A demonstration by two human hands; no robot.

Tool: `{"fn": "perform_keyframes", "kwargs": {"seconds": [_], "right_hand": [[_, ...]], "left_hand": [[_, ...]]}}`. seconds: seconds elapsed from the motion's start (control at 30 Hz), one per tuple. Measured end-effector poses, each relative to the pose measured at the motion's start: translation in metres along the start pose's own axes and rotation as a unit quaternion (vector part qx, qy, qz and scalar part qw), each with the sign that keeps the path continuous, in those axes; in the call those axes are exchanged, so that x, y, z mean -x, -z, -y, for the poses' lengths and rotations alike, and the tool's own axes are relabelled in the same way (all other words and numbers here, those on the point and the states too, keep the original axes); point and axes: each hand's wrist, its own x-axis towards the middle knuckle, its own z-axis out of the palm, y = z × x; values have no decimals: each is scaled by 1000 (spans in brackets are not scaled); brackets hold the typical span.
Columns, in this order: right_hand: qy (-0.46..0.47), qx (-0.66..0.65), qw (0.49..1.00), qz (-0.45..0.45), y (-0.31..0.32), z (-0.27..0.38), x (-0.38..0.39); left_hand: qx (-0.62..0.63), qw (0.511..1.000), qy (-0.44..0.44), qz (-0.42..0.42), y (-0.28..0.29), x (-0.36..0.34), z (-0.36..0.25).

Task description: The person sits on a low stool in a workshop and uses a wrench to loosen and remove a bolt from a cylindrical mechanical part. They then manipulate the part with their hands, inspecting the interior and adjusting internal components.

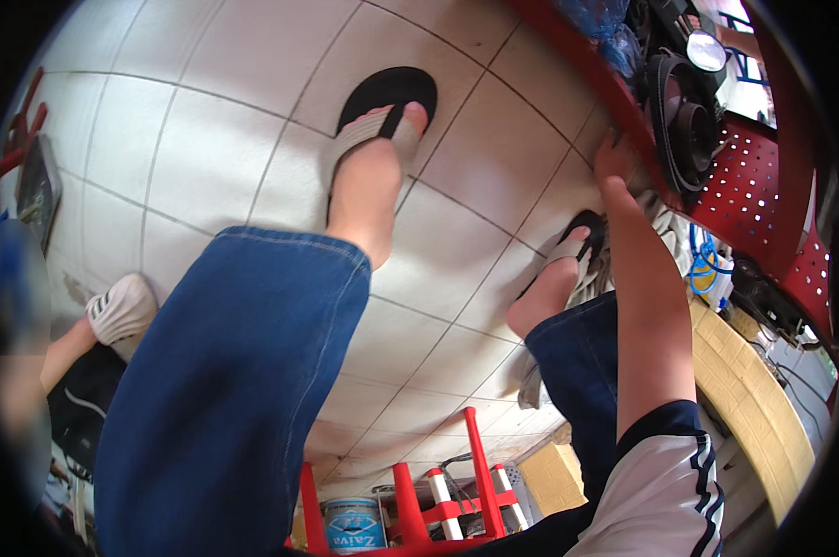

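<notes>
My right arm stretches forward from the lower right, and my right hand is low beside the red metal shelf. The hand is small in the picture, and its fingers are partly lost against the shelf's edge; I cannot make out whether they hold anything. Just below the hand, a crumpled greyish cloth lies next to the shelf's foot. Two feet in black-soled flip-flops stand on the tiles, below blue jeans. My left hand is out of the picture.
The shelf bears a dark belt-like coil, a round mirror and blue plastic. A cardboard strip curves at the right. Red stool legs and a blue tin stand below. Another person's white shoe shows left.
</notes>
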Motion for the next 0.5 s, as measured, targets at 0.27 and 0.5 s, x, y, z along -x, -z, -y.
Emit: {"fn": "perform_keyframes", "kwargs": {"seconds": [0.27,0.5], "right_hand": [[198,-53,960,193,91,41,112],[120,132,915,363,191,-42,143]], "left_hand": [[-68,995,-75,22,13,27,-40],[-119,982,-118,85,12,40,-59]]}}
